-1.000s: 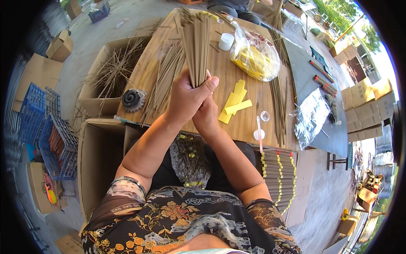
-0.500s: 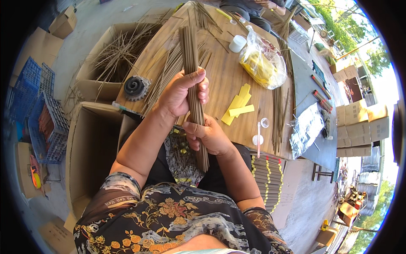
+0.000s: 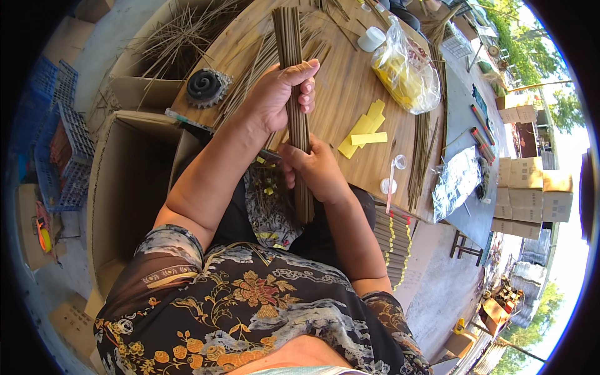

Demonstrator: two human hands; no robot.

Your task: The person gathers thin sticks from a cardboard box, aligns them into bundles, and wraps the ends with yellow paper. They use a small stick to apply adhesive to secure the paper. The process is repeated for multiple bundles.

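Observation:
A long bundle of thin brown sticks [image 3: 292,56] runs from above the wooden table [image 3: 350,94] down toward my lap. My left hand [image 3: 281,94] is closed around the bundle's middle. My right hand [image 3: 312,169] grips the same bundle lower down, near the table's edge. The bundle's lower end pokes out below my right hand over my dark patterned lap. Loose sticks [image 3: 250,69] lie fanned on the table to the left of my hands.
Yellow paper strips [image 3: 365,131], a plastic bag of yellow items [image 3: 406,69], a white cup [image 3: 372,39], a dark spiral coil [image 3: 206,87] and a row of sticks [image 3: 420,156] lie on the table. Open cardboard boxes [image 3: 125,181] stand left; blue crates [image 3: 59,137] lie beyond.
The bundle has been drawn back toward my lap and now sits lower. My right hand slid down below my left hand; both still hold it.

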